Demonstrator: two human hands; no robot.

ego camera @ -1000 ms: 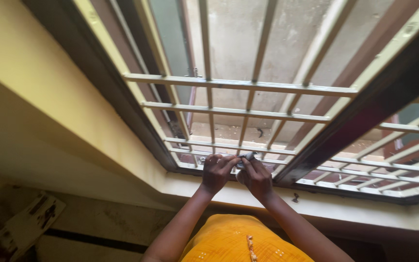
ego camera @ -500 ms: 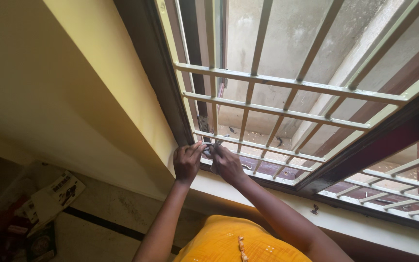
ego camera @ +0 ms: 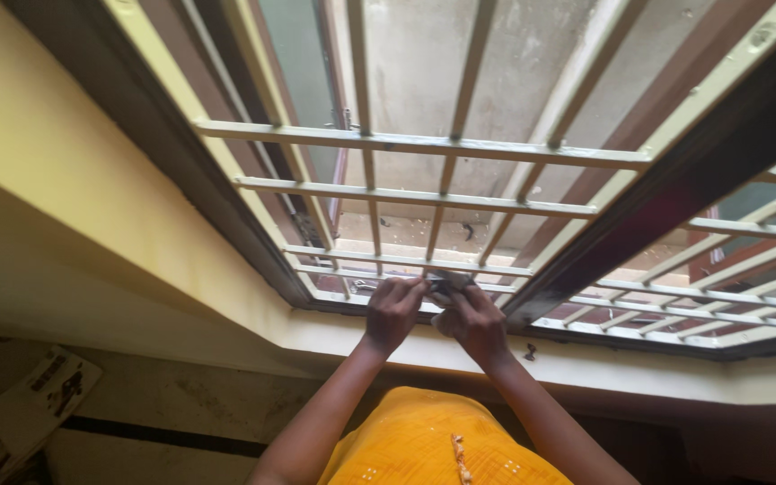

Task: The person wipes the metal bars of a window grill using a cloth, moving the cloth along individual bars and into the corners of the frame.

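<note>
Hands (ego camera: 437,314) pinch small crumpled grey cloth (ego camera: 446,283) against window grille (ego camera: 424,198)

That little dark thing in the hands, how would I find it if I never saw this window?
Start at the cream window grille and follow its bars down to the sill. Just above the sill, the left hand and right hand meet at the lowest bars, pinching a small dark, crumpled piece, perhaps cloth. It is the only dark, soft-looking thing there among pale straight bars.
</note>
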